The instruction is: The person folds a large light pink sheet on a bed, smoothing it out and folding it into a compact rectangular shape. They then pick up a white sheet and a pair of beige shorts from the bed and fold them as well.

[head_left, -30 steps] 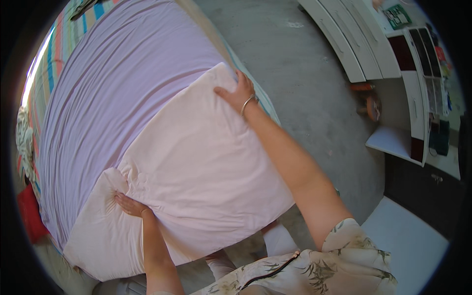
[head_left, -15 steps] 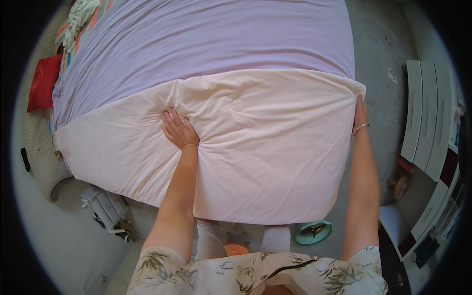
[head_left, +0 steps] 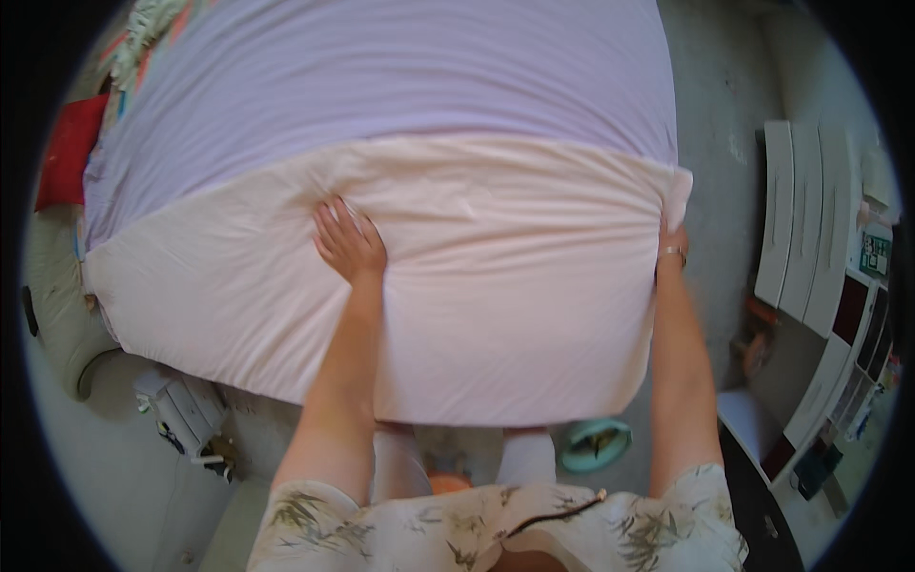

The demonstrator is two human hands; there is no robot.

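Observation:
A pale pink quilt (head_left: 515, 324) covers the near part of the bed, with a lavender cloth (head_left: 448, 76) stretching beyond it; whether the two are one piece, I cannot tell. My left hand (head_left: 353, 243) lies palm down on the pink quilt, left of the middle, fingers slightly spread, and creases run out from it. At the quilt's right edge my right hand (head_left: 673, 246), with a bracelet at the wrist, grips the fabric; its fingers are partly hidden behind the edge. A small corner of quilt sticks up just beyond that hand.
To the right stands a white drawer cabinet (head_left: 801, 219). A turquoise basin (head_left: 596, 445) sits on the floor by the near edge of the bed. A red cushion (head_left: 71, 153) is at the far left, and a small grey drawer unit (head_left: 181, 410) stands at the near left.
My right hand has drawn a little nearer along the quilt's right edge, and the creases there run tighter. My left hand stays on nearly the same spot. The whole view has shifted slightly.

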